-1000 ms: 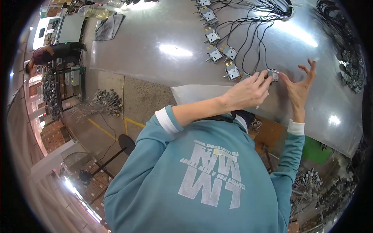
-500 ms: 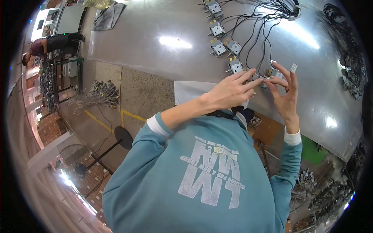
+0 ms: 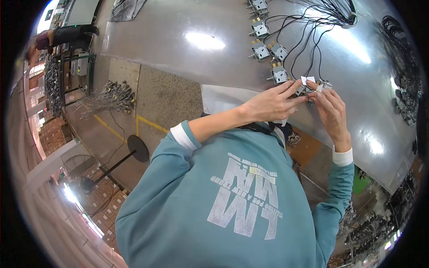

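**Asker:** What has changed since a moment ago?

**Describer:** Both hands have come closer together and now meet over one small part. The right palm, open and raised a second ago, has folded in.

**Asker:** Start nearest the wearer. What is there?

**Describer:** A teal sweatshirt (image 3: 232,196) with pale block lettering fills the lower middle. Above it, the left hand (image 3: 268,105) reaches in from nine o'clock, fingers pinched around a small metal part (image 3: 322,85). The right hand (image 3: 330,105) rises from five o'clock and pinches the same part, along with a small white tag (image 3: 307,80) at the fingertips. All this hovers just over the near edge of a shiny metal table (image 3: 178,40).

**Asker:** And farther out?

**Describer:** A row of matching parts (image 3: 268,49) runs toward twelve o'clock, each trailing black wires (image 3: 321,27). At ten o'clock, well apart, another person (image 3: 62,35) stands by racks. Yellow floor lines (image 3: 134,123) lie at nine o'clock.

**Asker:** What could go wrong?

**Describer:** In my judgement, the tiny tag could slip or stick crookedly because it is held only by fingertips. The trailing wire could also snag on its neighbours if tugged.
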{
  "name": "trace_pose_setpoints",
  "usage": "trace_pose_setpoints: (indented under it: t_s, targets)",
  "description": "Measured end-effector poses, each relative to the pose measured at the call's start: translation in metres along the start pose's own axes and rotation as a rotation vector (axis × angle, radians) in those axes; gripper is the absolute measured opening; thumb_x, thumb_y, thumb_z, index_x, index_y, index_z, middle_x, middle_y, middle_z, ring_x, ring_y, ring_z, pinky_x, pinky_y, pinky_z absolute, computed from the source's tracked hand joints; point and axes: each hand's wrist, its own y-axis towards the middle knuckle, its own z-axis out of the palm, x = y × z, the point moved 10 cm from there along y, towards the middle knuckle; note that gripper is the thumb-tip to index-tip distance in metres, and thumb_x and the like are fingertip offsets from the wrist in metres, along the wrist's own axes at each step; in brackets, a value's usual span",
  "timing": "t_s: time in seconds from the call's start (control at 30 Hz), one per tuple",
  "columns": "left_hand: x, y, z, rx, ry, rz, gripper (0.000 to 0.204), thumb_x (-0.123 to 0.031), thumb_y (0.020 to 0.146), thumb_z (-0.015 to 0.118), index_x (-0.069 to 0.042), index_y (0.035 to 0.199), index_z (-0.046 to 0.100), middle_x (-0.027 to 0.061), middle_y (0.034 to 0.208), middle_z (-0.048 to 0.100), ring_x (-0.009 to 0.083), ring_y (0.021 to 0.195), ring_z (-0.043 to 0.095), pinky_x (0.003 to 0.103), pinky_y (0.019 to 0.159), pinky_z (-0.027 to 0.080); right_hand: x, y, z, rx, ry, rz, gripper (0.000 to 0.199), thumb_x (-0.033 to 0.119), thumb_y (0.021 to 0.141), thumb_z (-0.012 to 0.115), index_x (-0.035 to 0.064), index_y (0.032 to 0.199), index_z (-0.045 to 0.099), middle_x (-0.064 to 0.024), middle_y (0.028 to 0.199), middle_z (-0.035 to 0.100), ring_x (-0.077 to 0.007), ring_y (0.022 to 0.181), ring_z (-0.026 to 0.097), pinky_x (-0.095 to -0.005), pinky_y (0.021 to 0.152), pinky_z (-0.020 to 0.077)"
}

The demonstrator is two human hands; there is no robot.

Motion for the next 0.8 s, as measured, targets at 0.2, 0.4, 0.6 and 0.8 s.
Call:
trace_pose_setpoints:
  t_s: [0.2, 0.4, 0.6, 0.8]
  targets:
    - [0.000, 0.000, 0.001, 0.001, -0.024, -0.013, 0.031, -0.030, 0.098, 0.064, -0.007, 0.103, 0.084, 0.0064, 0.149, 0.063, 0.0468, 0.143, 0.049, 0.051, 0.123, 0.040, -0.004, -0.006, 0.006, 0.071, -0.031, -0.028, 0.063, -0.011, 0.088, 0.074, 0.0142, 0.143, 0.055, -0.0132, 0.135, 0.074, -0.0322, 0.098, 0.074, -0.0392, 0.083, 0.0606]
    - [-0.001, 0.001, 0.001, 0.071, -0.001, 0.008, 0.028, -0.030, 0.098, 0.064, -0.009, 0.095, 0.083, 0.0060, 0.150, 0.062, 0.0471, 0.145, 0.048, 0.051, 0.124, 0.039, -0.007, -0.005, 0.003, 0.012, 0.014, -0.024, 0.070, -0.009, 0.091, 0.072, 0.0210, 0.150, 0.050, -0.0137, 0.136, 0.074, -0.0324, 0.100, 0.074, -0.0385, 0.084, 0.0608]
    - [0.001, -0.002, -0.003, 0.039, -0.056, 0.005, 0.026, -0.029, 0.098, 0.064, -0.009, 0.093, 0.082, 0.0051, 0.151, 0.062, 0.0460, 0.146, 0.048, 0.051, 0.124, 0.039, 0.000, -0.009, 0.003, -0.019, -0.036, -0.064, 0.071, -0.010, 0.090, 0.072, 0.0217, 0.149, 0.051, -0.0166, 0.136, 0.073, -0.0323, 0.109, 0.075, -0.0405, 0.090, 0.0595]
    - [0.000, 0.003, -0.001, 0.030, -0.062, -0.017, 0.026, -0.027, 0.097, 0.065, -0.007, 0.100, 0.081, 0.0062, 0.149, 0.063, 0.0453, 0.145, 0.049, 0.051, 0.124, 0.041, -0.007, -0.019, 0.000, -0.092, -0.054, -0.080, 0.077, -0.010, 0.087, 0.075, 0.0111, 0.156, 0.047, -0.0178, 0.141, 0.070, -0.0350, 0.126, 0.070, -0.0471, 0.111, 0.0497]
